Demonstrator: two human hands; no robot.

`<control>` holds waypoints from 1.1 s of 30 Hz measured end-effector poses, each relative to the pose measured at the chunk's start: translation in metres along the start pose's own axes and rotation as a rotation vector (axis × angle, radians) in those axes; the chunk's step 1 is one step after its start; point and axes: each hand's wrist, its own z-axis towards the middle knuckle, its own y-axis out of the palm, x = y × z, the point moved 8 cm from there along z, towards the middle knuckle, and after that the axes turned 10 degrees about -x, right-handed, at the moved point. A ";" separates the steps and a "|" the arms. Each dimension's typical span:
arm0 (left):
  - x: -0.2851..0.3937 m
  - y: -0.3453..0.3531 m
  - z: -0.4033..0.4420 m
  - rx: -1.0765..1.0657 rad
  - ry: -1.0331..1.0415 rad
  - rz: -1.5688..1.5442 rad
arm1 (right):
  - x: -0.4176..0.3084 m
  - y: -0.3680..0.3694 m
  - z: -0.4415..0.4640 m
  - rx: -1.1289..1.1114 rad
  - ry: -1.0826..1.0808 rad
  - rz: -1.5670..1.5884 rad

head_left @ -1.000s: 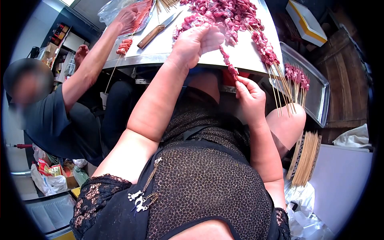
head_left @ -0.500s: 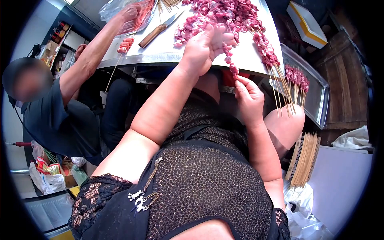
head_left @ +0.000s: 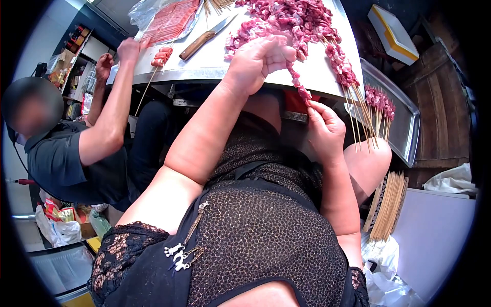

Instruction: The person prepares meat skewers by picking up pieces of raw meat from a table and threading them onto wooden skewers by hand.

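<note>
Right fingers (head_left: 322, 109) pinch a meat skewer (head_left: 296, 79) slanting away leftward.

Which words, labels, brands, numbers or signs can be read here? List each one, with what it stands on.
No text can be read.
Red-and-yellow packaging: any print is too small and blurred.
Shelf containers: any labels are too small.
Knife: no marking can be made out.

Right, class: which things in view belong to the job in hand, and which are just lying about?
Seem to belong:
raw meat pieces
meat skewer in the right hand
other loaded meat skewers
bare wooden skewers

Seem just lying about:
wooden-handled knife
white-and-yellow box
plastic bag
</note>
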 end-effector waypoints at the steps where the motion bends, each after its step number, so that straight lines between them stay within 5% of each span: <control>1: 0.000 0.000 -0.001 0.001 0.000 -0.001 | 0.000 0.000 0.000 -0.002 -0.015 0.003; 26: -0.009 0.017 -0.001 -0.056 -0.033 -0.045 | -0.001 0.003 0.002 -0.011 0.030 0.136; 33: -0.014 0.007 0.003 0.047 0.001 -0.045 | 0.003 0.014 0.010 -0.127 0.196 0.344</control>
